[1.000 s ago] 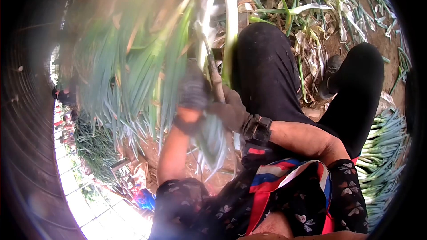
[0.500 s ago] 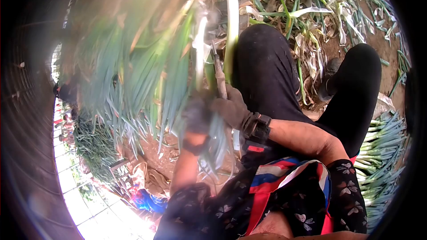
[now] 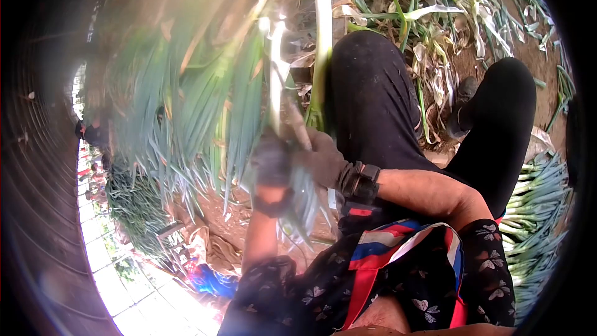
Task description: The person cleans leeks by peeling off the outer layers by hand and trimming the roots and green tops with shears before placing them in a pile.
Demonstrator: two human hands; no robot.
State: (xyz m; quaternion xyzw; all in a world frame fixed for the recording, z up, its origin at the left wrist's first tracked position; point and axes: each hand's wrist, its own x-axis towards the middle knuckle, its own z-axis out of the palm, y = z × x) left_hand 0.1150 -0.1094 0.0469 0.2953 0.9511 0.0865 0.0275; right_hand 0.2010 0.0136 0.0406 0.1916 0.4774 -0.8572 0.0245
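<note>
My left hand [image 3: 272, 158], in a dark glove and blurred, is closed round the green part of a leek [image 3: 277, 81]. The leek's white shaft stands up from the fist, and its leaves hang below it. Close beside it, my gloved right hand [image 3: 324, 160] grips a knife [image 3: 299, 126] by its pale handle. The blurred blade slants up and left, overlapping the leek's shaft in this view. A second leek [image 3: 322, 43], with a thick white stem, lies between the knife and my knee.
A large heap of leeks [image 3: 193, 87] fills the left side. Stripped leaves [image 3: 435, 56] litter the ground beyond my knees. At lower right lies a row of leeks [image 3: 528, 230] with pale ends together. More greens [image 3: 137, 205] and a blue cloth-like thing [image 3: 211, 280] are at lower left.
The knife has tipped left, its blade now across the leek's shaft instead of to the right of it. My left hand stays round the leek, nearly in place.
</note>
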